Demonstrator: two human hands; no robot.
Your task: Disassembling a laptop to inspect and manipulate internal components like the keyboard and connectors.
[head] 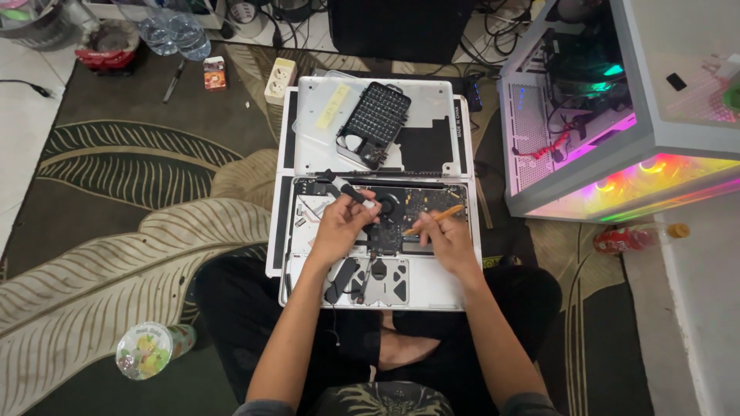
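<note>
a leaf-patterned rug [131, 231] lay under the opened silver laptop [308, 254], which rested on the person's lap, its flat circuit board bare. the left hand [339, 227] curled over it, fingers pinched on a slim black tool [348, 191]. the right hand [449, 240] pinched an orange stick [435, 219], angled toward the board's middle.

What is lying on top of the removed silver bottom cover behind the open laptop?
On the silver cover lie a black screwdriver-bit case and a yellowish strip. Whatever is beneath the case is covered.
</note>
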